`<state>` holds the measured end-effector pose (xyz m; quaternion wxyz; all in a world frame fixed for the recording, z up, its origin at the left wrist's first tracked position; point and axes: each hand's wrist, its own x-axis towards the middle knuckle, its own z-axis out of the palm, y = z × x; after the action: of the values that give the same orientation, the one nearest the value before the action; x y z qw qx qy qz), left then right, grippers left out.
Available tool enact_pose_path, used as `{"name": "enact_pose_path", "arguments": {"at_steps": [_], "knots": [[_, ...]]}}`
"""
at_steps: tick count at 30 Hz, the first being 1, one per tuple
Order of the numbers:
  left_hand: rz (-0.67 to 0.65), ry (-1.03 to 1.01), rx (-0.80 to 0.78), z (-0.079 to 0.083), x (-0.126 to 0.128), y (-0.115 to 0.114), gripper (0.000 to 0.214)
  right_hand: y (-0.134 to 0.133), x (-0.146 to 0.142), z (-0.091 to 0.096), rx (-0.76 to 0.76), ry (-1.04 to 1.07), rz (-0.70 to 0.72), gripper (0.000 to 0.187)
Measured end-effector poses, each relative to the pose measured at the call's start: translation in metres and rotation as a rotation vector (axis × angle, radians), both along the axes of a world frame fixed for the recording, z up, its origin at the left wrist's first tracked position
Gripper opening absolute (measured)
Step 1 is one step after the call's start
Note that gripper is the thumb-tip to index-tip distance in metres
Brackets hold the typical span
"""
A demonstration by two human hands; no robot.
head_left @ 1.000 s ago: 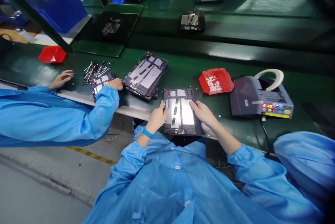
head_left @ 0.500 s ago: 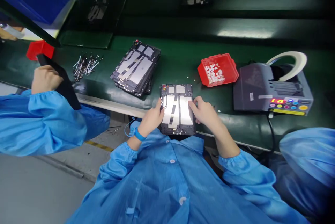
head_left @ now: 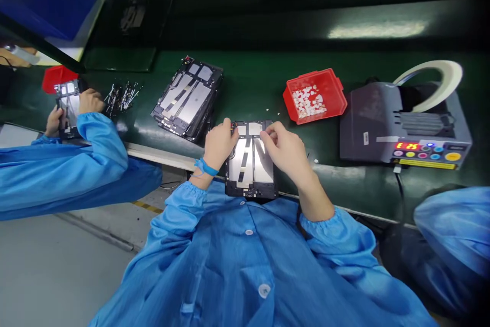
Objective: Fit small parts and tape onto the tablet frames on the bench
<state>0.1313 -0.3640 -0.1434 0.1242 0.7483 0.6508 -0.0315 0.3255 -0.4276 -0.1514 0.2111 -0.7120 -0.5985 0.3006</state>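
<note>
An opened tablet [head_left: 264, 164], its silver battery plates and black frame exposed, lies at the bench's front edge before me. My left hand [head_left: 219, 144], with a blue wrist strap, is closed at the tablet's upper left corner. Over the upper right part, my right hand [head_left: 285, 149] has its thumb and fingertips pinched together. Anything between the fingers of either hand is too small or hidden to make out. Left of the tablet, a stack of similar opened tablets [head_left: 187, 97] sits on the green bench.
A red bin [head_left: 337, 97] with small white pieces stands behind and right of the tablet. Farther right is a tape dispenser [head_left: 367, 128]. At left, a co-worker's hands hold another opened tablet [head_left: 70, 107] beside a pile of small parts [head_left: 122, 97] and another red bin [head_left: 51, 76].
Both my hands have moved from the tablet's sides up to its upper end. The co-worker's dark panel has been lowered and turned, showing its inside, with a second hand on it.
</note>
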Motion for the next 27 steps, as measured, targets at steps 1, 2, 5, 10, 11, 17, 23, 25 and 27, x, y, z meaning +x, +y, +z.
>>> {"name": "enact_pose_path", "arguments": {"at_steps": [1,2,5,10,11,17,23,25,27], "knots": [[0.007,-0.019,0.013,-0.002,-0.001,-0.001,0.02,0.005,-0.004,-0.002,0.011,0.027,0.024,0.024],[0.014,-0.046,0.035,-0.005,-0.003,-0.003,0.017,0.011,-0.009,-0.004,0.021,0.047,0.052,0.023],[0.028,-0.169,0.155,-0.018,-0.011,-0.008,0.007,0.025,-0.023,-0.01,0.05,0.074,0.136,0.02],[0.07,-0.478,0.362,-0.041,-0.022,-0.019,0.014,0.037,-0.046,-0.018,0.093,0.072,0.194,0.02],[0.101,-0.531,0.377,-0.045,-0.023,-0.022,0.014,0.037,-0.05,-0.019,0.105,0.068,0.19,0.02],[0.221,-0.724,0.375,-0.056,-0.019,-0.031,0.018,0.034,-0.061,-0.027,0.161,0.088,0.169,0.024],[0.226,-0.72,0.367,-0.059,-0.018,-0.032,0.02,0.032,-0.062,-0.028,0.17,0.052,0.156,0.025],[0.216,-0.725,0.373,-0.059,-0.018,-0.033,0.021,0.032,-0.063,-0.029,0.176,0.047,0.168,0.027],[0.211,-0.728,0.379,-0.061,-0.018,-0.034,0.022,0.033,-0.063,-0.029,0.181,0.046,0.178,0.029]]}}
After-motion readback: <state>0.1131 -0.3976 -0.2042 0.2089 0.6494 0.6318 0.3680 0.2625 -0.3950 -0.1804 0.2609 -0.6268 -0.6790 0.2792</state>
